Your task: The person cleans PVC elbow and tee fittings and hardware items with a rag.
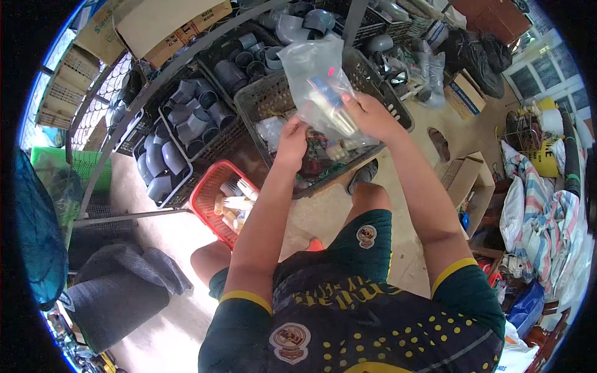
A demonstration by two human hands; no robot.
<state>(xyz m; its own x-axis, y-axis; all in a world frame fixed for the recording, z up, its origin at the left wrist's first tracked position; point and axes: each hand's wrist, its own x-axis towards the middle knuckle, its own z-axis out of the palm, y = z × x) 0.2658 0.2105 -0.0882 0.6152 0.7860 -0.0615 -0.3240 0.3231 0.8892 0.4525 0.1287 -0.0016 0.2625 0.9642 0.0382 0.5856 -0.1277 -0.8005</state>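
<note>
A clear plastic bag (311, 71) with cream and blue pieces in it hangs between my hands, above a black crate (249, 105). My right hand (371, 116) is closed on the bag's right side, with the thumb near the blue piece. Lower down on the left, my left hand (292, 140) pinches the bag's edge. Small bagged items lie in the crate below. A red basket (200, 198) holding cream and grey fittings stands on the floor left of my left forearm.
Crates of grey pipe fittings (193, 118) stand at the left and back. A metal bar (186, 59) crosses the upper left. An open cardboard box (472, 186) and striped sacks (528, 211) are at the right. Dark mesh (124, 295) lies at the lower left.
</note>
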